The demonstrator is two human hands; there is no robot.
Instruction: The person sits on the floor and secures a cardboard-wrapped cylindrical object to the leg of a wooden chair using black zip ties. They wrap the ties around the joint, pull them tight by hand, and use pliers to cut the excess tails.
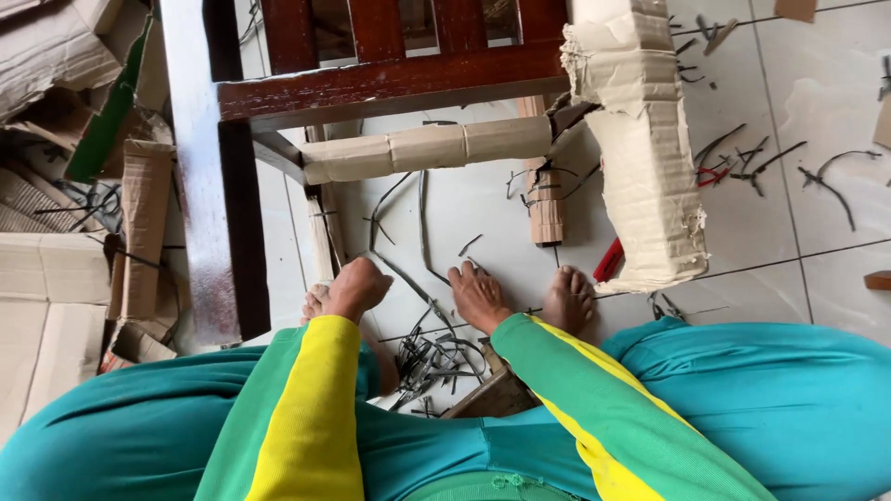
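My left hand [357, 288] is curled into a fist low over the tiled floor, next to the dark wooden chair leg [209, 213]; nothing shows inside it. A long dark strip [408, 283] runs along the floor between my hands. My right hand [478, 297] reaches down with its fingertips at the tiles, beside a short dark strip [470, 245]. Whether it pinches anything is hidden. Just below both hands lies a heap of dark strips [432, 362]. Both sleeves are teal with a yellow and green stripe.
A dark wooden chair frame [390, 79] stands ahead, with its lower rail wrapped in cardboard [427, 148] and one leg in torn cardboard [645, 176]. Bare feet [568, 299] rest by the hands. A red-handled tool [610, 261] and red pliers [710, 174] lie right. Flattened boxes [56, 278] pile left.
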